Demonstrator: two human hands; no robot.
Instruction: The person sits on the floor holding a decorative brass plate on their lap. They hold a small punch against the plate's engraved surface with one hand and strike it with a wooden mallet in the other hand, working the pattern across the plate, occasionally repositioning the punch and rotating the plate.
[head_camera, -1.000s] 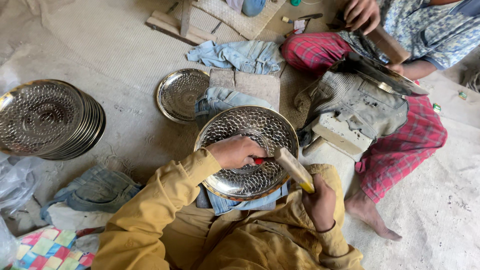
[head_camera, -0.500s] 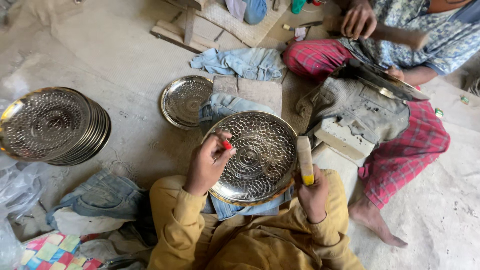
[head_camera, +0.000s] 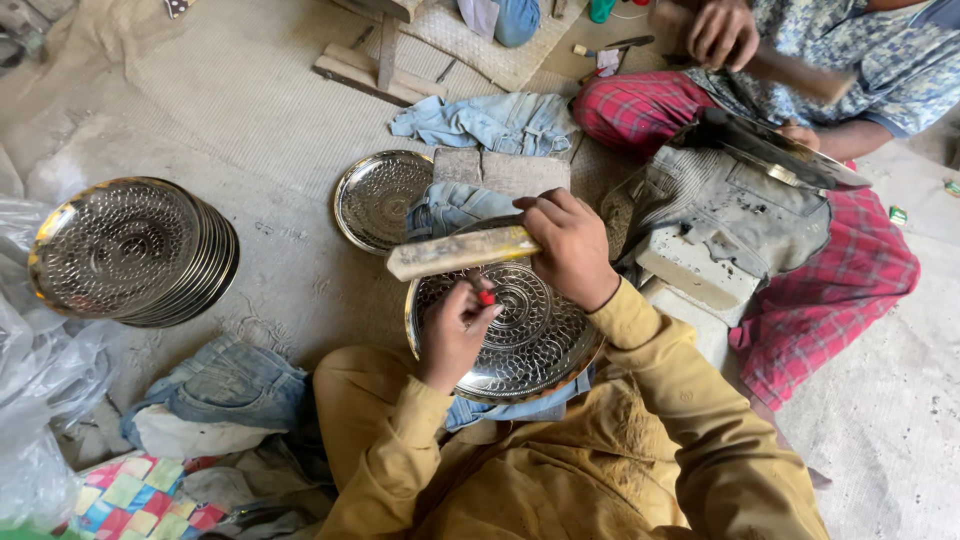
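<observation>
I count one embossed metal plate (head_camera: 520, 335) under my hands, one loose plate (head_camera: 378, 198) at about ten o'clock from it, and one stack of plates (head_camera: 130, 250) far out at nine o'clock; how many plates the stack holds I cannot tell. There is one wooden mallet (head_camera: 460, 253) and one small red-tipped punch (head_camera: 484, 296).

My right hand (head_camera: 568, 245) is clamped around the mallet's handle end. The mallet's long axis lies nearly level across the view, tipped slightly, with its head pointing toward nine o'clock, over the upper rim of the plate. My left hand (head_camera: 452, 335) is pinched shut on the punch, whose tip stands on the plate just left of the central rosette. The two hands are near each other but not touching. The plate rests in my lap on a denim rag (head_camera: 505, 408).

Half a second ago the mallet stood upright at the plate's right edge; now it is swung across the top. The left hand has shifted from the plate's upper left rim to its middle left.

At one o'clock another person's hand (head_camera: 722, 30) grips a tool (head_camera: 790, 72) above a dark plate (head_camera: 780, 150).
</observation>
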